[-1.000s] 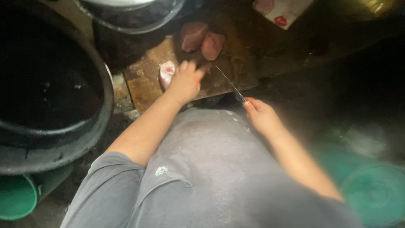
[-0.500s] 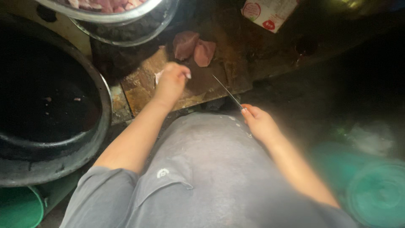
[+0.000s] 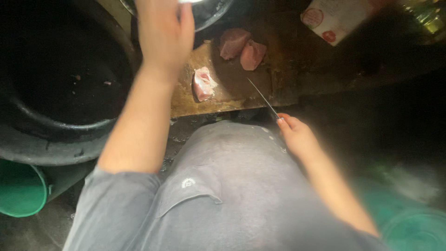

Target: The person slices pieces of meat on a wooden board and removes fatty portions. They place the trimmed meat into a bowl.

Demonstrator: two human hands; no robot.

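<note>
- Fingers of the right hand [image 3: 297, 135] gripped a thin steel knife [image 3: 263, 98], blade angled over the brown wooden cutting board [image 3: 278, 69].
- Left hand [image 3: 163, 32] reached away toward a metal bowl [image 3: 211, 11]; its grip couldn't be told.
- Pink raw meat chunk [image 3: 203, 83] lay free on the board, two more pieces [image 3: 242, 48] beyond.

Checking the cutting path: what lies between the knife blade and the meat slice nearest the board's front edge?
Head view: only bare wooden board lies between knife and meat slice.

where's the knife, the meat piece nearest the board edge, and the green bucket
knife [image 3: 261, 96], head view, middle of the blade
meat piece [image 3: 202, 84], head view, its pale top face
green bucket [image 3: 21, 188], head view, its side wall at lower left
</note>
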